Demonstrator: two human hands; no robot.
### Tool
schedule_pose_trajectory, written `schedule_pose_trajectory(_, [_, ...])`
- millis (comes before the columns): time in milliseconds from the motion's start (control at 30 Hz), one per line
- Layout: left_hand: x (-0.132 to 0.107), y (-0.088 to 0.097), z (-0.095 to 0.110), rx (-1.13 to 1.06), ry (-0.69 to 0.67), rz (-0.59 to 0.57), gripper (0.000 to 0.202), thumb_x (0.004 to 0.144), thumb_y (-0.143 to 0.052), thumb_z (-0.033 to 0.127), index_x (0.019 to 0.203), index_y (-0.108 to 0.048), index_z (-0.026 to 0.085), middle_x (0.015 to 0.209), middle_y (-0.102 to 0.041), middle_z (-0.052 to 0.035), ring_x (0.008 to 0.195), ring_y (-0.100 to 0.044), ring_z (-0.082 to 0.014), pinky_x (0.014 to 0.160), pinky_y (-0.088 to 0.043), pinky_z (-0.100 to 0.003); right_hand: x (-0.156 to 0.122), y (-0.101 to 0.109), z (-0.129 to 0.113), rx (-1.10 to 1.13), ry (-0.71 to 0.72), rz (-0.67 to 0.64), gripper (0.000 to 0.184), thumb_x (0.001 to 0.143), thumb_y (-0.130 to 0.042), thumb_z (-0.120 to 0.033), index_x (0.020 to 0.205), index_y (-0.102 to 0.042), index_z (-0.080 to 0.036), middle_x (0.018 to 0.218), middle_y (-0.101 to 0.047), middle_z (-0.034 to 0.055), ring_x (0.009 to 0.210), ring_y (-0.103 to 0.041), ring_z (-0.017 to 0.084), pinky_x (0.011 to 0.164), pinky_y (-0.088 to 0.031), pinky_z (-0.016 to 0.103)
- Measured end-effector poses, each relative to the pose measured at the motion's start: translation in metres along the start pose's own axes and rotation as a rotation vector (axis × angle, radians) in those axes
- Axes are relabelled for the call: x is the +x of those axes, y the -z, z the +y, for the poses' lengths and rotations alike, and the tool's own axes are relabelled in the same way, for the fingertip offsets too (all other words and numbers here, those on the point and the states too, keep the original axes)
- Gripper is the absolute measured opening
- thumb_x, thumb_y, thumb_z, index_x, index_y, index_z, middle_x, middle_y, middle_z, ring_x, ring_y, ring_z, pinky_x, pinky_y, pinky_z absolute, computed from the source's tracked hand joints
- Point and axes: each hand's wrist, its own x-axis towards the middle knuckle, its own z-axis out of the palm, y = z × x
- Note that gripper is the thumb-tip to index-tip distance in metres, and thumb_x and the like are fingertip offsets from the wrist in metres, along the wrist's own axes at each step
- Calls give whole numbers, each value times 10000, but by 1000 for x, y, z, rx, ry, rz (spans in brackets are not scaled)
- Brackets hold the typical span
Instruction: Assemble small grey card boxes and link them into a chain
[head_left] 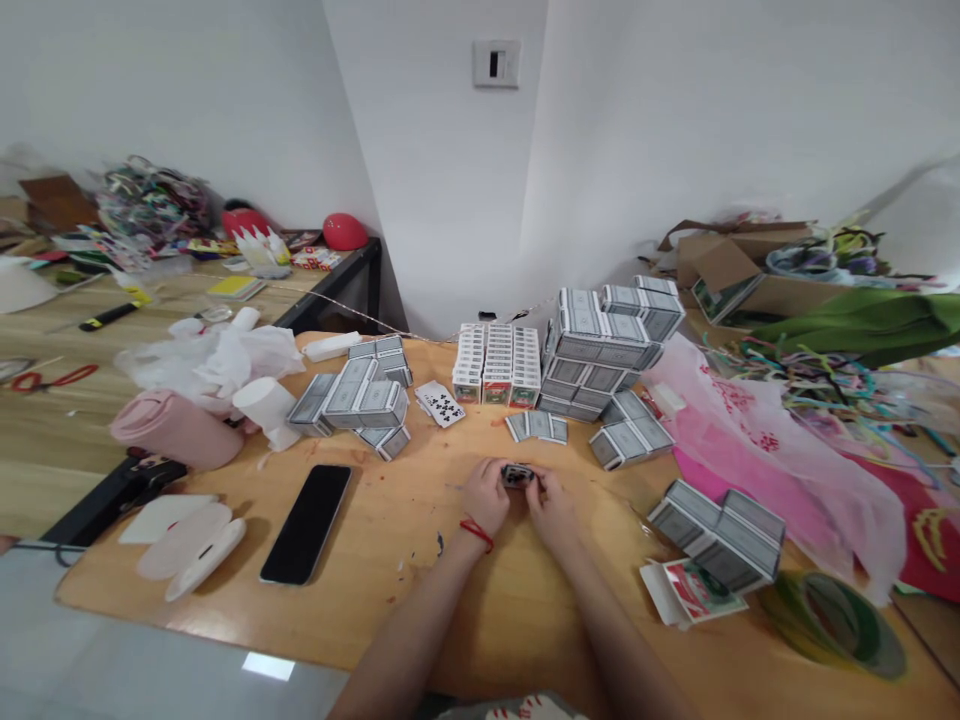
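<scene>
Now the left hand [486, 497] and right hand [553, 512] grip a small card bundle [517, 476] (one at each end), apparently squaring it; next calls for even pressure.

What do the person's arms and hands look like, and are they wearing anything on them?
The left hand and right hand have no gloves, and no sleeves cover the forearms. A thin red bracelet circles the left wrist; the right wrist is bare.

Small patterned item [517, 477], too tiny for identification, partly hidden by left grip [487, 492] and right grip [553, 505]
</scene>
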Motion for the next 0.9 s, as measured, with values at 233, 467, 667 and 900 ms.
schedule_pose_trajectory(233, [0,0,-2,-34,36,-30,308,736,-336,42,932,-532,175,898,-579,-53,874,-523,-146,780,-442,-306,3,-3,5,78,-44,-16,328,773,-410,-334,1027,-527,-162,864,-641,82,676,-594,158,630,-476,286])
schedule_pose_trajectory(467, [0,1,2,-70,41,-53,263,799,-376,175,1033,-497,181,977,-586,-60,905,-541,-145,808,-447,-317,6,-8,12,-77,-118,82,358,748,-424,-363,1012,-559,-161,860,-629,90,719,-586,175,653,-463,307])
schedule_pose_trajectory(667, [-1,-2,8,28,-3,-126,305,785,-428,217,1087,-464,195,1011,-574,-54,894,-545,-143,800,-458,-304,4,-6,8,-187,-129,129,353,745,-419,-373,979,-580,-163,829,-627,85,718,-579,171,660,-447,295])
schedule_pose_trajectory(900, [-5,-9,2,99,-5,-14,399,751,-431,151,1147,-416,202,1063,-548,-65,952,-529,-154,823,-458,-304,4,-6,8,-167,-109,122,364,764,-390,-376,952,-597,-142,755,-624,87,668,-566,170,644,-444,294])
